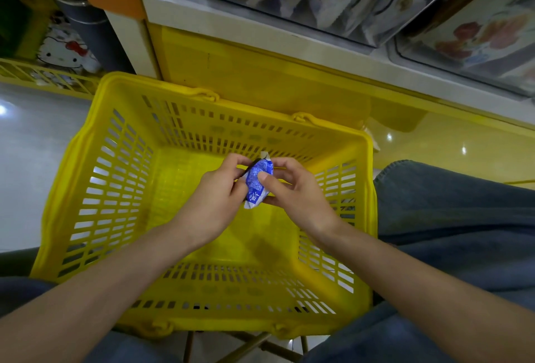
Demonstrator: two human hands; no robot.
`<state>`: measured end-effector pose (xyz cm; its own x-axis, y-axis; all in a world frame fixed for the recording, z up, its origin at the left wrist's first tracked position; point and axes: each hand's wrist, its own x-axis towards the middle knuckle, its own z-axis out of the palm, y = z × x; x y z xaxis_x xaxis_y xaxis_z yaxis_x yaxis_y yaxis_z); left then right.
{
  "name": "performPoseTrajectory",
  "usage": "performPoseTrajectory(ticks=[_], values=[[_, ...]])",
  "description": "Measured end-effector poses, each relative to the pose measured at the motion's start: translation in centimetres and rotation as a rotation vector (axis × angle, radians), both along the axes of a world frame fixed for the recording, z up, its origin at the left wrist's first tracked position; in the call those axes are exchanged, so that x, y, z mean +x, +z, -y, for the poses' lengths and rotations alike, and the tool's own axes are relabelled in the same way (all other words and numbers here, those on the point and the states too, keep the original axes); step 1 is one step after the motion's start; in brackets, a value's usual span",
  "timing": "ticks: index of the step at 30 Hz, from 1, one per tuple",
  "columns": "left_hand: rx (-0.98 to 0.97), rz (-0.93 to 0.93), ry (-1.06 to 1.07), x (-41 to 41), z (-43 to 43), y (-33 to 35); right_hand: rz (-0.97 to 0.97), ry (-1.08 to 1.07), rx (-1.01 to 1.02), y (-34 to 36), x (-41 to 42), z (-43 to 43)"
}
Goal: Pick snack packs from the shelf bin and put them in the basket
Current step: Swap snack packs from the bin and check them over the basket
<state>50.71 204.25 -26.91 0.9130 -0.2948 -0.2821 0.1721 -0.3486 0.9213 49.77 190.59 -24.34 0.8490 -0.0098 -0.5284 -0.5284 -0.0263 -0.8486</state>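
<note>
Left hand (217,191) comes in from 7 o'clock on a bare forearm. Its wrist is straight and its fingers are curled, with thumb and fingertips pinching the left edge of the snack pack (258,181). Right hand (298,193) comes in from 5 o'clock. Its thumb lies across the pack's front, its fingers curl behind, and it grips the right side.

The pack is small, blue and white, held between both hands at frame centre over the basket's inside. Its long axis runs roughly 12 to 6, with a white crimped end poking up at 12. Cannot tell if it touches the basket floor.

The basket (220,320) is yellow slotted plastic with its handles folded down on the 12 and 6 rims.

The clear shelf bin (289,19) sits at 12 to 1 o'clock, with white-and-blue packs standing in a row inside. A second clear bin (411,58) is at 2 o'clock with fruit-print packs.

A denim-clad leg (451,206) is just beside the basket at 3 o'clock. A cartoon-cat print item (62,51) is at 10 o'clock. Glossy floor (31,160) shows at 9.
</note>
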Motion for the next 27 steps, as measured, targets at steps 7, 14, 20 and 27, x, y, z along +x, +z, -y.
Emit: performPoseTrajectory(ticks=[7,14,20,27], values=[[0.175,0.194,-0.035,0.3,-0.8,-0.3,0.14,0.143,-0.179,-0.5,-0.6,-0.4],[-0.241,-0.278,0.241,1.2,-0.1,0.3,0.15,0.178,-0.22,0.0,-0.4,-0.4],[-0.452,-0.401,0.351,1.3,0.2,1.0,0.094,0.164,-0.258,0.6,0.2,-0.5],[-0.61,-0.452,0.323,1.6,0.2,2.4,0.132,0.165,-0.407,1.4,1.0,0.0]])
